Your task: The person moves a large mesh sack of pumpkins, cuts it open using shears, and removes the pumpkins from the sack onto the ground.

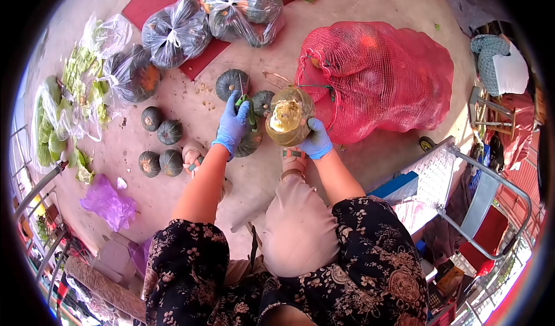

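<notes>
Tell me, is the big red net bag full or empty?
Full, or nearly so: the red net bag bulges, with round shapes showing through.

We've got a daylit concrete floor [370, 159]; metal platform cart [432, 174] right of our right hand [317, 141], wooden stool [474, 102] farther out, same side.

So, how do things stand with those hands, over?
Left hand: gripping green-handled tool. Right hand: holding yellowish pumpkin. Possibly in the way: dark green pumpkins, red mesh sack alongside.
</notes>
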